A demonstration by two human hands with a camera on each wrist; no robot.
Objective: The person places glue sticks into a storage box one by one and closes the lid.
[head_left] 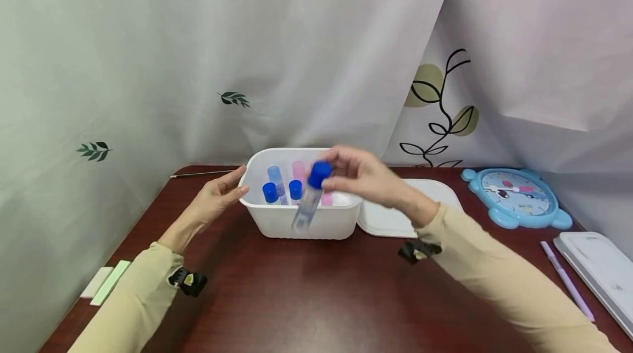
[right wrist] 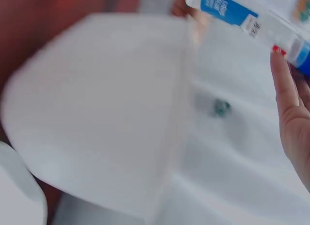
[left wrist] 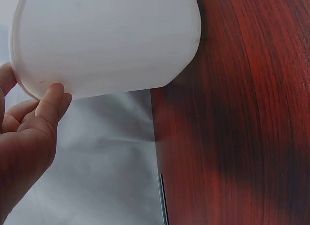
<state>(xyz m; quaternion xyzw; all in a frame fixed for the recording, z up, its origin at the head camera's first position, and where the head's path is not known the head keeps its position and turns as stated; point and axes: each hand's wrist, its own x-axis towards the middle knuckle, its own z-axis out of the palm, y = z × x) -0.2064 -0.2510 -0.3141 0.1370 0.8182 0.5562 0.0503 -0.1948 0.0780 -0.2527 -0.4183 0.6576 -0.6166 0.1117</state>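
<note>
A white plastic bin (head_left: 306, 225) stands at the back middle of the table. My left hand (head_left: 212, 199) pinches its left rim; in the left wrist view, the thumb lies on the outer wall. Over the bin's front right, my right hand (head_left: 368, 178) grips a clear tube (head_left: 307, 207), shaped like a glue stick, by its blue cap (head_left: 320, 171). It tilts, its bottom end pointing down-left in front of the bin. A blue label shows in the right wrist view. Inside the bin stand two more blue-capped tubes (head_left: 270, 192), a light blue one (head_left: 275, 175) and pink ones (head_left: 299, 169).
Behind the right forearm lies a white lid (head_left: 437, 191). Farther right are a blue animal-shaped clock (head_left: 519, 196), a purple pen (head_left: 567, 281) and a white case (head_left: 600, 265). Pale green and white strips (head_left: 110, 283) lie at the left edge. A curtain (head_left: 306, 56) hangs behind the table.
</note>
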